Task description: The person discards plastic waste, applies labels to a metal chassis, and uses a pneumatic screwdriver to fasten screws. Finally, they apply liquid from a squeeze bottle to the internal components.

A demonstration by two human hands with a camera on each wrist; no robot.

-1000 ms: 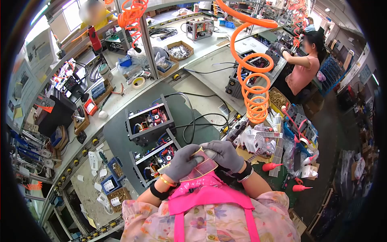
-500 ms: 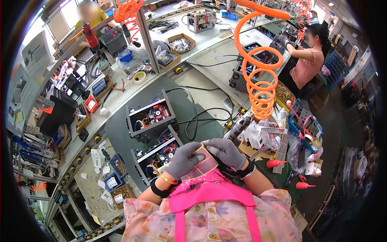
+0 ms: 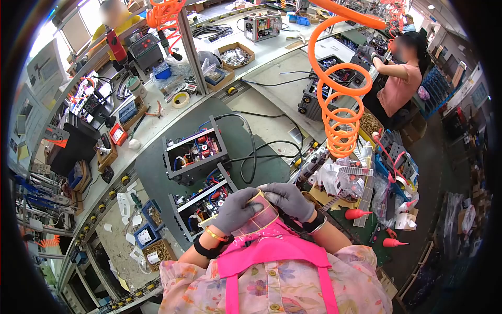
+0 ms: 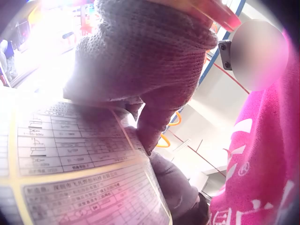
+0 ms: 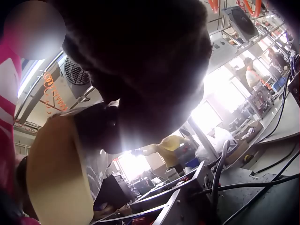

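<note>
Both hands wear grey gloves and meet just in front of the pink apron in the head view. A label sheet (image 3: 259, 216) with printed panels and yellowish borders is pinched by the left hand (image 3: 235, 210), thumb on top. At its upper corner the right hand (image 3: 291, 201) pinches the same sheet. Printed tables and text fill the label sheet (image 4: 70, 145) in the left wrist view, below the left hand (image 4: 140, 51). The sheet's pale back (image 5: 58, 173) shows under the dark right hand (image 5: 145, 70) in the right wrist view.
Two open-topped device housings (image 3: 196, 152) with wiring stand on the green mat (image 3: 149, 172), a black cable beside them. An orange coiled hose (image 3: 342, 123) hangs at the right above a pile of white parts (image 3: 337, 178). Another person (image 3: 400, 83) works at the upper right.
The head view has shifted slightly, moving the surroundings in the frame. Both hands keep hold of the sheet, which is now bent a little more at its upper part.
</note>
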